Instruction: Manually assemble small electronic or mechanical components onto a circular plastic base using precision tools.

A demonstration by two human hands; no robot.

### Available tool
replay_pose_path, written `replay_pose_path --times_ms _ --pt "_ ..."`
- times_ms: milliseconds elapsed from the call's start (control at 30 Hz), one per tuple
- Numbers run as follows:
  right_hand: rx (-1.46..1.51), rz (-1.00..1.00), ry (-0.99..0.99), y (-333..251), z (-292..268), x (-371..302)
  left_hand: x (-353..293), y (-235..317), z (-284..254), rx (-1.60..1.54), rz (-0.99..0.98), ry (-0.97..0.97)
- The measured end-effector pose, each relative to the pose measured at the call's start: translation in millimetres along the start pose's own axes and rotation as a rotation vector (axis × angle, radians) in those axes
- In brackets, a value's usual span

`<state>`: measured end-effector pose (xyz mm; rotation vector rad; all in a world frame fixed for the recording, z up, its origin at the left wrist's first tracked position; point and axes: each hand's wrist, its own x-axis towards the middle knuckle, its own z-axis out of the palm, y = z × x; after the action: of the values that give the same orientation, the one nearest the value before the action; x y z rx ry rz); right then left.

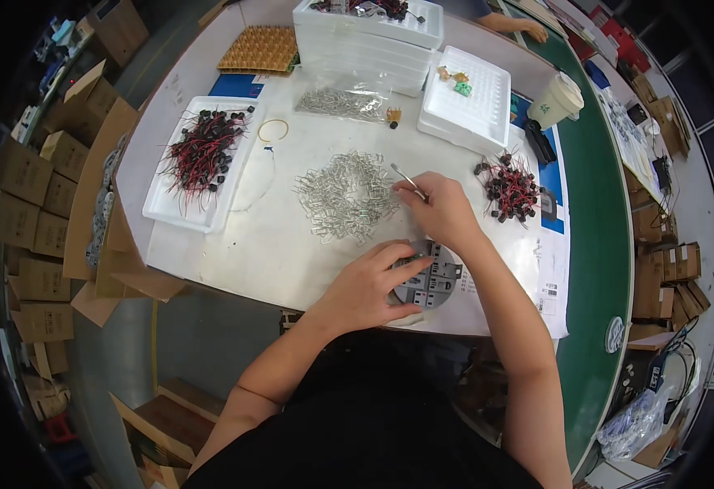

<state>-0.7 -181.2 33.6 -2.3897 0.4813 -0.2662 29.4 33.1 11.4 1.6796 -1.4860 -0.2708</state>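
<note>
My right hand (442, 208) is closed on a slim metal pair of tweezers (402, 176), which points up and left over the edge of a loose pile of small shiny bent metal pieces (342, 196). Whether a piece sits in the tips is too small to tell. Near the table's front edge, my left hand (361, 287) grips a round grey plastic housing (436, 287) with moulded slots and compartments. The fingers lie across its upper left and the thumb along its lower side, hiding part of it.
Black parts with red wires fill a white tray (153, 200) at left and form a heap (510, 189) at right. Behind stand a bag of metal pieces (341, 104), stacked white trays (361, 57) and a lidded cup (556, 101). Another person's hand (534, 31) rests far right.
</note>
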Motion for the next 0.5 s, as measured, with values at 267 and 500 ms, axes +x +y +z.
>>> replay_pose_path --times_ms 267,500 --pt "0.076 0.116 0.007 -0.1 -36.0 -5.0 6.4 -0.6 2.2 -0.028 -0.012 -0.025" --pt "0.273 0.342 -0.107 15.0 -67.3 -24.8 5.7 -0.1 2.7 -0.037 -0.029 0.006"
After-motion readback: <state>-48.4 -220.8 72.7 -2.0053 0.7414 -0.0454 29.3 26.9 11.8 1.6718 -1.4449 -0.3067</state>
